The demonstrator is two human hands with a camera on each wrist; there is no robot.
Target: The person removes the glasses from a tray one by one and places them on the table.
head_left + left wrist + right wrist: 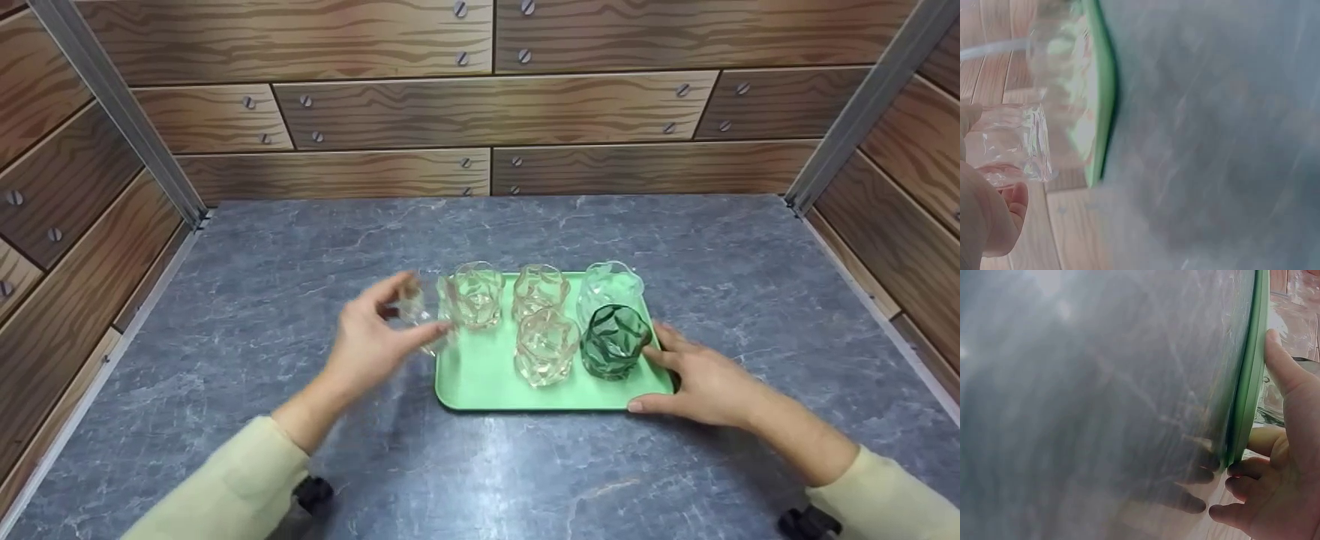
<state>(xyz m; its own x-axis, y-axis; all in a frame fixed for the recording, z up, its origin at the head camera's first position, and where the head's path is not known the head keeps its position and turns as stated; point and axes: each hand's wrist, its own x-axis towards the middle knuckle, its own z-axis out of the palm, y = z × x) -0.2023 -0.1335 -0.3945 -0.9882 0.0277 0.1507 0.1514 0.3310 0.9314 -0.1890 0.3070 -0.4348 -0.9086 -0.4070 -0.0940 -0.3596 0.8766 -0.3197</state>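
Clear glass [1016, 143] is in the left hand [367, 330], between the thumb and the bent fingers, which stand apart only as wide as its body. It is blurred in the head view; in the left wrist view its base is apart from the tray [480, 386], so I judge that it is in the air, beside the left end. Whether it touches the nearest pale glass [477, 300], just right of this hand, I cannot tell. Further right of this hand, three more pale glasses [546, 352] and one green glass [615, 349] stand upright on the tray. The right hand [701, 382] holds the near right corner of the tray, thumb at the near edge, and the green glass is just beside its fingers. The clear glass is probably rather heavy for its size, because the base looks thick; it should be stiff, fragile and somewhat slippery, although the wavy wall may help the fingers. The best hold seems to be around the middle of the wall, with thumb opposite to fingers, and not on the rim, which could chip against a neighbour.
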